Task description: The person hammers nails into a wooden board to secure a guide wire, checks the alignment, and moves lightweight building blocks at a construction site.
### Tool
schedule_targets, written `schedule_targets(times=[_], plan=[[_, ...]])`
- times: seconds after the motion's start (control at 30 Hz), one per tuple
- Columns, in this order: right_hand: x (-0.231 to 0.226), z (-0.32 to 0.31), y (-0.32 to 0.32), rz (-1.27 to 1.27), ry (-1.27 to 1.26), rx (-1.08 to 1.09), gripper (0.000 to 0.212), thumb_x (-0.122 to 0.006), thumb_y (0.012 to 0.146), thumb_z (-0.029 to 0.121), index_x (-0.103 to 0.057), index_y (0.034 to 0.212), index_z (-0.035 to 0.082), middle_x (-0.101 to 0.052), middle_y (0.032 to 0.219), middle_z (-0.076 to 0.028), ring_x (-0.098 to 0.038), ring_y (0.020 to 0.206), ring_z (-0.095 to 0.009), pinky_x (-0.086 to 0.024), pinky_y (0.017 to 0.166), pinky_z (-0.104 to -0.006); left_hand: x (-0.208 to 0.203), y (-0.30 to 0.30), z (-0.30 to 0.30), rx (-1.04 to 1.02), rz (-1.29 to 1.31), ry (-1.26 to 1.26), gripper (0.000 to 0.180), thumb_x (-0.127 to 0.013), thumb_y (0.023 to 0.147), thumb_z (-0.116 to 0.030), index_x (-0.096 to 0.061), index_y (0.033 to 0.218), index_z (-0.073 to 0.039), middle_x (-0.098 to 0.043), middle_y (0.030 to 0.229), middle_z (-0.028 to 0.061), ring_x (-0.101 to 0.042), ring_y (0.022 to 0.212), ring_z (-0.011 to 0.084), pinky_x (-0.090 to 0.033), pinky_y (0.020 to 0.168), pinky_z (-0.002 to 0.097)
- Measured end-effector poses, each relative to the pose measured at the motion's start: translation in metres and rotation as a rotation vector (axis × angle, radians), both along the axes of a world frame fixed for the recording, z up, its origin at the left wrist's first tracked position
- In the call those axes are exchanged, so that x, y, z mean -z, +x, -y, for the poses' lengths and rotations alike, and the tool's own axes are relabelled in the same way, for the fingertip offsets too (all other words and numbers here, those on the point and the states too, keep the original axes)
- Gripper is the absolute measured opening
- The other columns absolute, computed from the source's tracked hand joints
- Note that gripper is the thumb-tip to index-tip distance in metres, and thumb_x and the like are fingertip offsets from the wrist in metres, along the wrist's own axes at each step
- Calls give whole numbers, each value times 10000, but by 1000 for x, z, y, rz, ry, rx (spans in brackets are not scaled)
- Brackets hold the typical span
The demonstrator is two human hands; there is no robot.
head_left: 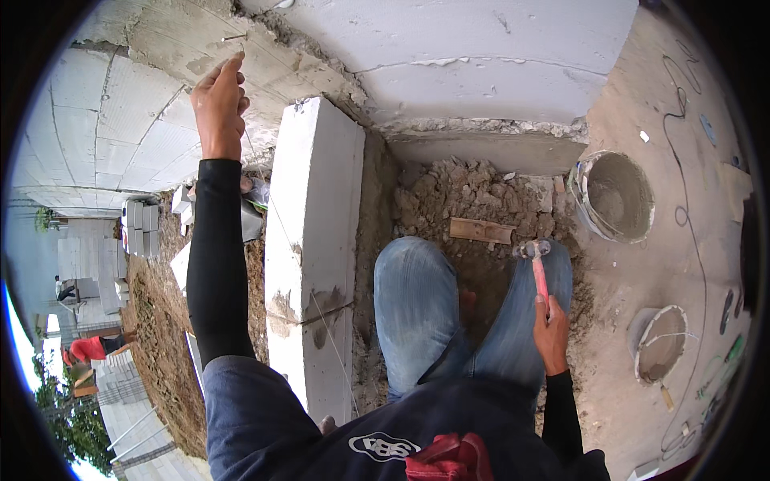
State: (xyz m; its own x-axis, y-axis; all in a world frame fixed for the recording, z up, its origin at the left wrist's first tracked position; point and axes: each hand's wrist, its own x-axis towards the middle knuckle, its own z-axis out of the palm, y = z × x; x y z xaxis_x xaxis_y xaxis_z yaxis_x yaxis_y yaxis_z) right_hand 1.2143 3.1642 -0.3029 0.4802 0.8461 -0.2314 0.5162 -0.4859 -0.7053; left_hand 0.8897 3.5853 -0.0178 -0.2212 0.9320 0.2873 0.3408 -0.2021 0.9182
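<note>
Counting from mid-view, the right hand [552, 338] at 4 o'clock wraps its fingers around the red-handled hammer [540, 274], by the right knee. A wood scrap [481, 231] and rubble [449, 192] lie toward 2 o'clock. The low white wall [321, 184], crossed by a string [330, 341], stands between the knees and the left hand [220, 104]. Its fingers bunch at 10 o'clock, just below a nail [235, 37]; I cannot tell whether they pinch the string. Securing string at the nail seems in hand; hammering there calls for clear fingertips. Buckets [613, 196] stand at 3 and 4, a red-shirted worker [90, 348] farther off at 8.
</note>
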Motion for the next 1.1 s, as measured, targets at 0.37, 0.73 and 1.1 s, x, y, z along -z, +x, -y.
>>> schedule_targets(times=[0.37,0.73,1.1], plan=[[-154,50,-13,-210,-300,8,432,-478,1024,390,-547,857,-1,-436,572,-76,-481,457,-194,-380,449,-372,-44,-91,226,-200,226,-689,259,-607,982,-241,-690,1075,-15,-481,655,-75,-354,487,-8,-290,410,166],[-371,78,91,-354,-911,88,344,-441,1006,428,-485,987,87,-373,526,0,-376,353,-112,-354,329,-283,-150,-42,509,-386,-155,-989,215,-622,862,-197,-699,831,1,-584,592,151,-564,506,272,-422,508,396],[-326,59,223,-17,-1005,-438,402,-432,972,446,-519,957,54,-456,538,-72,-463,405,-218,-358,375,-360,-221,-6,744,-794,-572,-884,196,-627,870,-256,-735,927,-102,-595,726,66,-579,766,242,-348,825,421]])
